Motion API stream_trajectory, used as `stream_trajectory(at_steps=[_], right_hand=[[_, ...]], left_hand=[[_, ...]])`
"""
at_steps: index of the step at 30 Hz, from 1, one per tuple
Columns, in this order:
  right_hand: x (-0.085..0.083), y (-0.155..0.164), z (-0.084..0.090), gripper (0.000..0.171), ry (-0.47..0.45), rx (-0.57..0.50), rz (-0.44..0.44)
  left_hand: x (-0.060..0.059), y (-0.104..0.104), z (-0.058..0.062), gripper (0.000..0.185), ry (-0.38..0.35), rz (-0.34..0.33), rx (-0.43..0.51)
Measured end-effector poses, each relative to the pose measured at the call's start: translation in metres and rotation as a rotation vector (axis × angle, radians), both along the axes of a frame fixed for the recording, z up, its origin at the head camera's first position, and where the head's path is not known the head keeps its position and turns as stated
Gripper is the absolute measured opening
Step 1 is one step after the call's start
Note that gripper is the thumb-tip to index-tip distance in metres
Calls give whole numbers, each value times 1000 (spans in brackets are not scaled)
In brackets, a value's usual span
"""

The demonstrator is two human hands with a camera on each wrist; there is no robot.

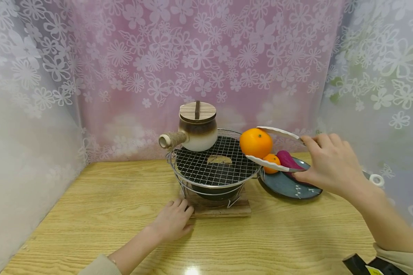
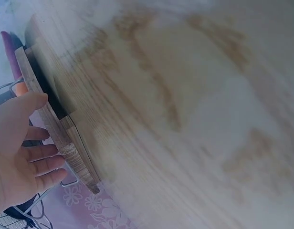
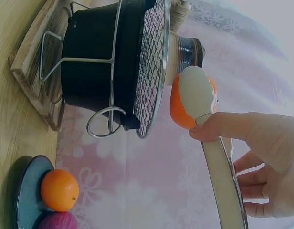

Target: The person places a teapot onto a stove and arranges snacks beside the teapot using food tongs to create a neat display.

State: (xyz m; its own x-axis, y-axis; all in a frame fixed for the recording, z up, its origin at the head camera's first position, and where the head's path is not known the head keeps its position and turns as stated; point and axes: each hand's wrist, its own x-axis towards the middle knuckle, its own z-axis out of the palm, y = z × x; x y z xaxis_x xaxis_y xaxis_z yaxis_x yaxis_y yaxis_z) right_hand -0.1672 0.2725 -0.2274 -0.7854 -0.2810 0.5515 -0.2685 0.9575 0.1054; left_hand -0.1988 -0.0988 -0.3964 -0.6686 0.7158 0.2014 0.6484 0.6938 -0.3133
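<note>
My right hand (image 1: 332,164) grips white tongs (image 1: 278,133), and their tips clamp a large orange (image 1: 256,143) held just above the right edge of the wire grill (image 1: 213,160). In the right wrist view the tongs (image 3: 218,167) cover most of that orange (image 3: 178,107). My left hand (image 1: 173,219) rests with straight fingers on the table, touching the wooden base (image 1: 242,209) under the stove; its fingers (image 2: 39,162) lie against the base's edge (image 2: 47,114). A ceramic pot with a wooden lid (image 1: 197,128) stands on the back of the grill.
A blue plate (image 1: 289,187) to the right of the stove holds a small orange (image 1: 272,161) and a purple sweet potato (image 1: 289,160). The black stove bowl (image 3: 89,62) sits under the mesh. Floral curtains enclose the wooden table (image 1: 106,214) on three sides.
</note>
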Motion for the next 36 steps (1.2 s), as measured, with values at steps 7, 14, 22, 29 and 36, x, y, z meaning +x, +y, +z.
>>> stream_trajectory(at_steps=[7, 14, 22, 29, 36], right_hand=[[0, -11, 1, 81, 2, 9, 14], [-1, -20, 1, 81, 6, 21, 42], [-3, -27, -1, 78, 28, 24, 84], [-5, -36, 0, 76, 32, 33, 97], [-6, -43, 0, 77, -3, 21, 105]], left_hand=[[0, 0, 0, 42, 10, -4, 6], [0, 0, 0, 41, 3, -3, 8], [1, 1, 1, 40, 1, -3, 6], [1, 1, 1, 40, 3, -1, 12], [1, 1, 1, 41, 5, 2, 7]])
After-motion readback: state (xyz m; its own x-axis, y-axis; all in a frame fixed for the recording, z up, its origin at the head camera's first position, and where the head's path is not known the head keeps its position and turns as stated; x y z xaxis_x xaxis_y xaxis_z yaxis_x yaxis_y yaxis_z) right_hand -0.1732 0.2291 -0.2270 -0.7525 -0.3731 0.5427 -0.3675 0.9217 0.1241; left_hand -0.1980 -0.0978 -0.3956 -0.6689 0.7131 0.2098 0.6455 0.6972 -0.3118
